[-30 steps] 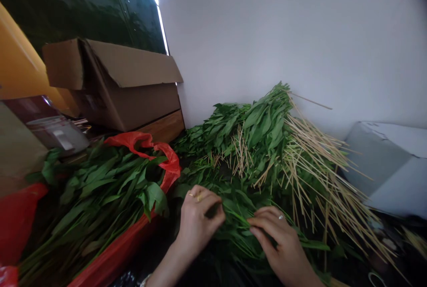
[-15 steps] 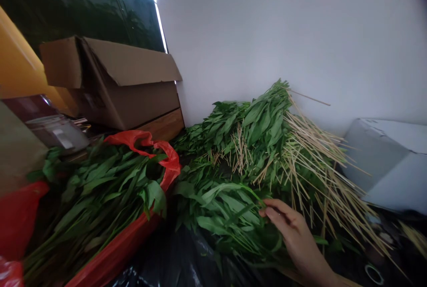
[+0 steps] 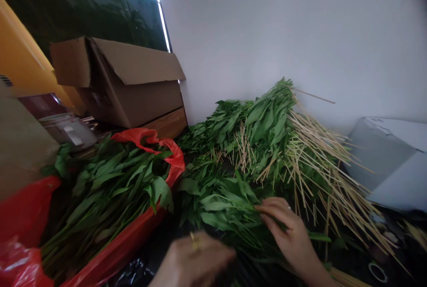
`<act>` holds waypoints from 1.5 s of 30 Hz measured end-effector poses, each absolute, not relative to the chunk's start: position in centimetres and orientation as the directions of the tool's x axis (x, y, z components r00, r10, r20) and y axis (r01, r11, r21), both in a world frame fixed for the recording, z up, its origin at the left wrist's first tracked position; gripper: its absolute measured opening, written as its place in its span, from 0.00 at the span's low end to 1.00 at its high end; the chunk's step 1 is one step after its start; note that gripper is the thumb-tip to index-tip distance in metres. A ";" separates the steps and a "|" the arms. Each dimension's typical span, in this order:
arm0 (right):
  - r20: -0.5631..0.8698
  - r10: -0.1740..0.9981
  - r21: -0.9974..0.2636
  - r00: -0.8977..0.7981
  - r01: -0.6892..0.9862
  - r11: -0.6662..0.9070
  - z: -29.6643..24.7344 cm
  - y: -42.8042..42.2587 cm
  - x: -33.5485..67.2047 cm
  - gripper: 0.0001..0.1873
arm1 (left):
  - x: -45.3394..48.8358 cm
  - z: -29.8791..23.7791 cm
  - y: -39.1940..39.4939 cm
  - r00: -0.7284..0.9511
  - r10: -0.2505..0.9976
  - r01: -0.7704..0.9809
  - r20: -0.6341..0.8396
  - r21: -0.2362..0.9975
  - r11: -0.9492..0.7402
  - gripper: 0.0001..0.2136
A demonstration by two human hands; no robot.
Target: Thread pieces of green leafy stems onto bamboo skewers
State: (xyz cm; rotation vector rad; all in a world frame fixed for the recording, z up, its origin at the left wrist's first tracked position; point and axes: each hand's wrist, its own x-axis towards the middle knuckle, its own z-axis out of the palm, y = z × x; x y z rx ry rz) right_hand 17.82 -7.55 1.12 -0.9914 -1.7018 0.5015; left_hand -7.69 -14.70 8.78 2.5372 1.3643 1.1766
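My right hand is at the right side of a loose pile of long-leaved greens. Its thumb and forefinger come together on a leafy stem at the pile's edge. Low in the middle, my left hand is smeared by motion, with a gold ring on one finger. It hovers in front of the pile above black plastic, and whether its fingers hold anything does not show. Left of it, a red plastic bag lies open, full of similar leafy stems.
Behind the pile, bundled greens with long pale stalks lean toward the white wall. A cardboard box stands at back left, near a clear plastic jug. A white box sits at the right.
My left hand has come into view from below. My right hand has lowered the raised leafy stem onto the pile. The view has shifted slightly left.
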 end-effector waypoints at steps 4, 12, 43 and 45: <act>0.669 0.723 -0.595 -0.171 0.459 0.659 1.1 -7.9 17.6 0.11 | -7.2 9.0 -9.3 0.427 0.676 0.707 0.600 0.245 -0.663 0.10; 0.739 0.619 -0.407 -0.267 0.555 0.726 1.4 -8.2 17.4 0.16 | -5.5 8.0 -6.4 0.677 0.630 0.664 0.380 0.055 -0.746 0.07; 0.760 0.613 -0.334 -0.217 0.678 0.654 0.8 -7.3 18.4 0.12 | -2.0 5.7 -3.3 0.711 0.601 0.628 0.366 0.054 -0.776 0.07; 0.760 0.619 -0.346 -0.197 0.684 0.643 0.7 -7.2 18.4 0.13 | -2.1 5.6 -3.3 0.693 0.592 0.637 0.412 0.035 -0.770 0.06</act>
